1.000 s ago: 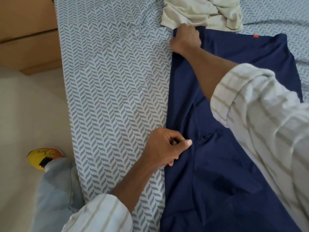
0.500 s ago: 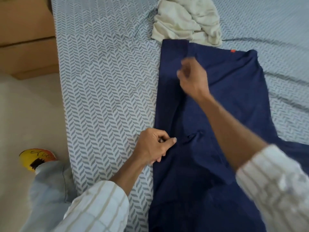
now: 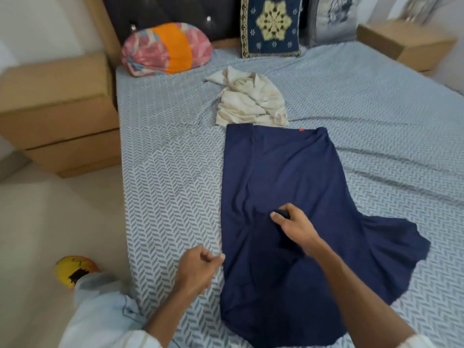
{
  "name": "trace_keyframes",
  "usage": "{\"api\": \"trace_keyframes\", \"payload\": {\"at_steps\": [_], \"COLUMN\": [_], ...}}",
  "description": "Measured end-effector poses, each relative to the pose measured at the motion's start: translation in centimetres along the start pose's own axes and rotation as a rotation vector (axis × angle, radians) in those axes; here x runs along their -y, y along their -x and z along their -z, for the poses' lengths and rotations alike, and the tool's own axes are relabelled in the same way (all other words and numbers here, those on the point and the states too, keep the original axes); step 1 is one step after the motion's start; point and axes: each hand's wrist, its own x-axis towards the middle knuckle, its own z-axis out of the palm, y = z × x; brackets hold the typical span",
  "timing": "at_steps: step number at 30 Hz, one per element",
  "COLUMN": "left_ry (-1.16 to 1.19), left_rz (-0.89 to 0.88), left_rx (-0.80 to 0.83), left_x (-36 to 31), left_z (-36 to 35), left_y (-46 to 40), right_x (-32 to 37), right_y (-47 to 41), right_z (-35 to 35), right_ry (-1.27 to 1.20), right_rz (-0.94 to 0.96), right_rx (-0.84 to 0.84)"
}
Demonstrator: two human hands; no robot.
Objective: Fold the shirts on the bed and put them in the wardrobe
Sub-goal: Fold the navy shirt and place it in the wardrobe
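Soft, even light fills the room, bright enough, with only faint shadows in the creases of the bed (image 3: 364, 146). Everything looks slightly smeared and hazy, and the wide lens bends the bedside cabinet (image 3: 57, 116) at the edge.

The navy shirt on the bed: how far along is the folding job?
Done: the navy shirt lies spread with its left side folded in. In hand: the right hand pinches a fold at its middle; the left hand holds nothing. Left: finishing this shirt, the crumpled cream shirt, and the wardrobe.
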Motion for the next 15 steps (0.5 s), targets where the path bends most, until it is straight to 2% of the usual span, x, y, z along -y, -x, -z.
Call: {"api": "trace_keyframes", "payload": {"at_steps": [4, 8, 10, 12, 15], "left_ry": [-0.207, -0.273, -0.244, -0.203, -0.148], "left_rz": [0.047, 0.074, 0.094, 0.123, 0.162], "left_rx": [0.2, 0.381, 0.406, 0.385, 0.366], "left_x": [1.0, 1.9, 2.5, 3.1, 3.7], "left_z": [1.7, 1.6, 1.2, 1.3, 1.7], "left_y": [3.3, 5.8, 6.2, 6.8, 7.2], "right_x": [-0.9, -1.3, -1.2, -1.1, -1.3], "right_y": [1.7, 3.9, 4.4, 5.2, 5.4], "right_z": [0.3, 0.7, 0.8, 1.1, 1.5], "right_ry": [-0.175, -0.14, -0.187, -0.351, -0.54], "right_rz": [-0.119, -0.167, -0.149, -0.101, -0.088], "right_rx": [0.076, 0.223, 0.276, 0.303, 0.272]}}
